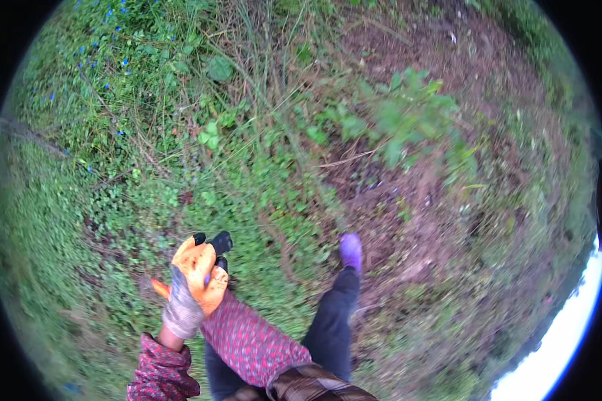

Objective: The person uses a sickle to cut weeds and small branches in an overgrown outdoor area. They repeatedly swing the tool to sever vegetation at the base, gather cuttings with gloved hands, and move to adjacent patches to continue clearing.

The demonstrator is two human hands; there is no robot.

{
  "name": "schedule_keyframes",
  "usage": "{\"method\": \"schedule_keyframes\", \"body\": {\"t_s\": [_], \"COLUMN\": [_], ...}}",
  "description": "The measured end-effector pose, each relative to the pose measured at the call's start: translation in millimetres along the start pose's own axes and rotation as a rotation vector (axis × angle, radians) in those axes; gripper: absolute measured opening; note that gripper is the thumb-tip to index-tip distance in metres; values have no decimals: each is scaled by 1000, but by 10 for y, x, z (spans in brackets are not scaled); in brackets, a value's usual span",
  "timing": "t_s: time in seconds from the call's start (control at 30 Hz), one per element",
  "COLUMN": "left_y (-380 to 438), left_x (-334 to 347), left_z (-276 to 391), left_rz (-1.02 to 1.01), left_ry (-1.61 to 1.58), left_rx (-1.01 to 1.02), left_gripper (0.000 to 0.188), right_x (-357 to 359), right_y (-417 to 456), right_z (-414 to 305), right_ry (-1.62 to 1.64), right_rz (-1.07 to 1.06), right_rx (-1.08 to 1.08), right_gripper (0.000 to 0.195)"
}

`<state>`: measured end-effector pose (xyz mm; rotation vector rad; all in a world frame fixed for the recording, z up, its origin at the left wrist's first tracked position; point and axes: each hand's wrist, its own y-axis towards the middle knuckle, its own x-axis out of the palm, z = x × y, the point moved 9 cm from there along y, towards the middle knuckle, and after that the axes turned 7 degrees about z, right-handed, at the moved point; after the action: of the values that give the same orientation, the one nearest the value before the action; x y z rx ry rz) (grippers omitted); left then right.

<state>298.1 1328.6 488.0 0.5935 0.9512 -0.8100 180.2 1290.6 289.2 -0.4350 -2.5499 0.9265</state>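
My left hand (195,273) wears a work glove with a grey knit cuff and an orange, dirt-smudged coating. Its fingers are bent. Dark black pieces (222,242) show at the fingertips; whether they are glove tips or an object is unclear. My right forearm, in a red-and-grey patterned sleeve (256,336), crosses to the left and ends behind the left hand. That hides most or all of my right hand. A small orange tip (160,288) pokes out left of the left cuff, and I cannot tell what it belongs to. Low green plants (251,280) lie beneath the hands.
One purple shoe (351,250) stands beside bare brown soil (416,260). A leafy plant (411,115) rises ahead on the right, blurred. Tall grass stems (266,55) tangle at the top. Blue flowers (125,62) dot the greenery at upper left, near a woody branch (35,136).
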Motion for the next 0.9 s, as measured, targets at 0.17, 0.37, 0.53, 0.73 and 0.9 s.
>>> {"method": "schedule_keyframes", "body": {"t_s": [0.17,0.37,0.53,0.73,0.9], "left_y": [-438,-907,-754,-568,-206], "left_x": [-492,146,1118,2055,2983], "left_z": [-1268,-1221,248,1361,2132], "left_rz": [0,-176,-488,-547,-537], "left_ry": [142,-32,-346,-505,-409], "left_rx": [-2,-215,222,495,784], "left_gripper": [45,42,15,20,43], "right_x": [1184,-1249,-2426,-3481,-2870], "right_y": [-715,-1120,-1806,-1759,-1378], "right_z": [1283,789,1538,790,2271], "right_ry": [-71,272,899,373,1649], "right_rz": [-120,836,907,1209,1013], "right_rx": [382,211,-14,79,4], "right_gripper": [43,17,32,24,31]}}
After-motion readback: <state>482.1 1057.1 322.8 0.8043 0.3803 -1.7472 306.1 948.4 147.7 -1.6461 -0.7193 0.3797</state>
